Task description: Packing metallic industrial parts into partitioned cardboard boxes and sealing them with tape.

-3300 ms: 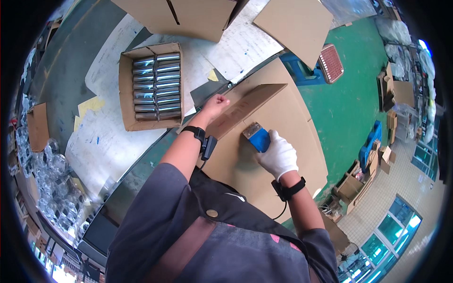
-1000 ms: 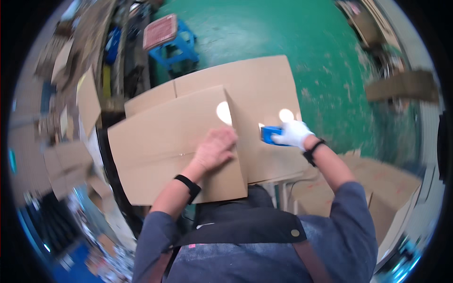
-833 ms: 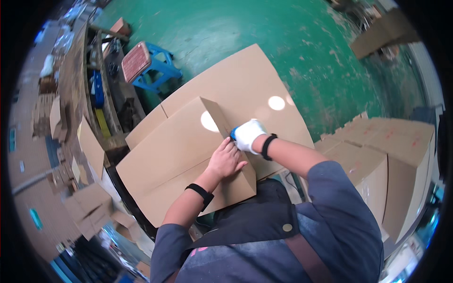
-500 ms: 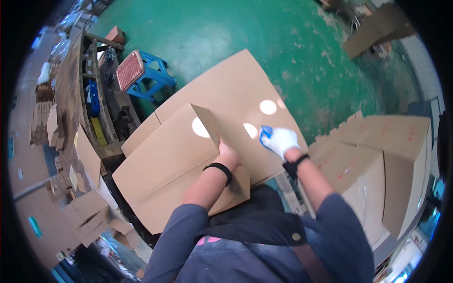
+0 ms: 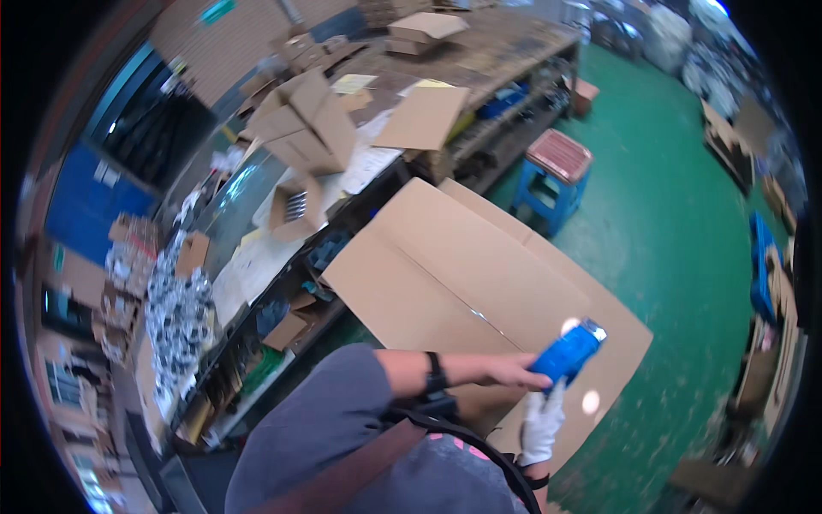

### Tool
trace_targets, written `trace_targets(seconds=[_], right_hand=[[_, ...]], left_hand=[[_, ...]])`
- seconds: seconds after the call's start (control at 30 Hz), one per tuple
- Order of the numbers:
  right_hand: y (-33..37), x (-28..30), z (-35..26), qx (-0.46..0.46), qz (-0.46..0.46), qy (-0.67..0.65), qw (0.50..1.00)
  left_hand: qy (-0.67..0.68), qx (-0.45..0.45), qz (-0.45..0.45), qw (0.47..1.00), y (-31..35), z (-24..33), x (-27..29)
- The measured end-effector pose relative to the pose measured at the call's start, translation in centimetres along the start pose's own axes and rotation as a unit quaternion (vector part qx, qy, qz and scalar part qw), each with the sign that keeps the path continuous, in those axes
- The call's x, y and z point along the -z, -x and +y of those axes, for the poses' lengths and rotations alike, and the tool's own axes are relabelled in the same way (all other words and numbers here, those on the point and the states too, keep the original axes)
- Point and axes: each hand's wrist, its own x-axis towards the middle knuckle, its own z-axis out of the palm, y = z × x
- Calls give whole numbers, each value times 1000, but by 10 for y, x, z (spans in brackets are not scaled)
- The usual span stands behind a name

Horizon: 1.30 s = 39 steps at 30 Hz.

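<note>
A large brown cardboard box [image 5: 445,265] lies before me, its two top flaps meeting at a narrow seam. Over its right part, a blue hand-held tool [image 5: 565,355] with a shiny metal end tilts up and away; its exact kind is blurred. My right hand [image 5: 541,424], in a white glove, grips the tool from below. From the left, my bare left hand [image 5: 514,371] reaches across the box, its fingers closed against the tool's near side. Neither hand touches the seam. The undersides of both hands are hidden.
A long workbench [image 5: 505,51] runs along the left and far side. An open carton [image 5: 308,124], a smaller box [image 5: 295,208] and a flat cardboard piece [image 5: 424,118] rest on it. Beyond the large box stands a blue stool [image 5: 552,184] on the green floor [image 5: 659,214].
My view has swung left toward the bench. The raised flap that my left hand held is down flat. My left hand has moved to the blue tool in my right hand.
</note>
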Motion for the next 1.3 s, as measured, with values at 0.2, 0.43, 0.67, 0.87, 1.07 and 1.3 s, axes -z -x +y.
trace_targets(seconds=[0.2,0.43,0.67,0.87,1.07,1.3], right_hand=[[-25,-53,-77,232,-275,53,931],[-16,-63,-63,-20,-233,184,955],[-14,-57,70,-104,33,169,980],[89,-61,131,-565,213,-189,774],[112,-95,157,-432,373,-31,821],[-50,-145,3,-131,95,325,932]], left_hand=[[-221,-88,456,857,240,97,100],[-264,80,894,354,485,43,220],[-349,296,802,382,555,10,367],[-399,87,736,541,516,37,303],[-515,307,214,771,406,108,296],[-478,144,416,760,427,63,238]])
